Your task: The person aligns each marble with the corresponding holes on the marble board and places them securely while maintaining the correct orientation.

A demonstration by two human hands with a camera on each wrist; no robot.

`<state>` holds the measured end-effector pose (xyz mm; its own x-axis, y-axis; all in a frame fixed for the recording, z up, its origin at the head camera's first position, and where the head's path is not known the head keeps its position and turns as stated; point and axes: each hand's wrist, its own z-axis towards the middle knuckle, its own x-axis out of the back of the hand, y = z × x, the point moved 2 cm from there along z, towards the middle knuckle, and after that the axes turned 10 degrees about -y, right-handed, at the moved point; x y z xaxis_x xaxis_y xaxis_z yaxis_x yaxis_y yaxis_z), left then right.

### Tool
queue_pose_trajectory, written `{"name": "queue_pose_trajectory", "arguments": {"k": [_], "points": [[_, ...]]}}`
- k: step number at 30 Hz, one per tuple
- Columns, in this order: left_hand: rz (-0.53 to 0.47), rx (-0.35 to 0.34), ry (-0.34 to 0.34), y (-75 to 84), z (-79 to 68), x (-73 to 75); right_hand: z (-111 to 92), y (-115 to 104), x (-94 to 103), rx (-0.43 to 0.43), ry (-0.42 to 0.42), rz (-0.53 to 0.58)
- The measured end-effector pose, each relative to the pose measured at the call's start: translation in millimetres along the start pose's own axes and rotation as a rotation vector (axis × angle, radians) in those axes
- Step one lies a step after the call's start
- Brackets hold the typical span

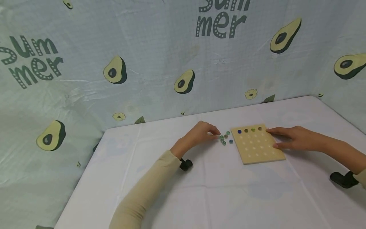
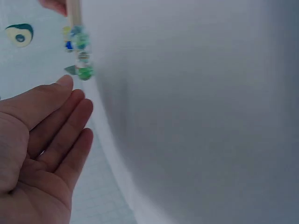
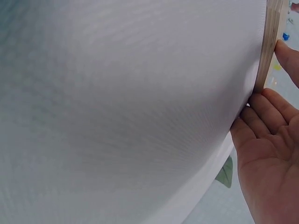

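Observation:
A square wooden board with rows of shallow round hollows lies on the table. Along its far row sit several glass marbles, among them a dark blue marble and a yellow-green marble. Just left of the board is a loose cluster of clear greenish and bluish marbles. My left hand reaches to the cluster's left side, thumb and fingers apart; in the left wrist view nothing lies between them. At the board's right edge, my right hand rests with fairly straight fingers against the side and the thumb touching the edge.
A white cloth covers the table. Behind it hangs a pale curtain printed with avocados and lettering. A black wrist-camera mount shows under the left wrist, another black mount by the right.

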<state>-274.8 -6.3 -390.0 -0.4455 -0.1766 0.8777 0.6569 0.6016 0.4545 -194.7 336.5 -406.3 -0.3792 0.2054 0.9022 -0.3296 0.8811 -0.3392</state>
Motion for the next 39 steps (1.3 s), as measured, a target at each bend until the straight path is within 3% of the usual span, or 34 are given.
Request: {"name": "queue_pose_trajectory", "arguments": {"k": [7,18,31,39], "points": [[0.059,-0.048,0.030,-3.3,5.6,-7.2,0,2,-2.8,-0.003,-0.013,-0.006],[0.088,-0.088,-0.052,5.3,15.5,-11.0,0,0,-4.2,-0.023,-0.016,-0.007],[0.100,0.000,-0.050,8.6,19.7,-4.9,-1,1,-0.4,-0.001,0.005,-0.004],[0.108,-0.001,-0.051,6.6,19.4,-4.3,-1,0,0.0,0.004,0.003,0.001]]}}
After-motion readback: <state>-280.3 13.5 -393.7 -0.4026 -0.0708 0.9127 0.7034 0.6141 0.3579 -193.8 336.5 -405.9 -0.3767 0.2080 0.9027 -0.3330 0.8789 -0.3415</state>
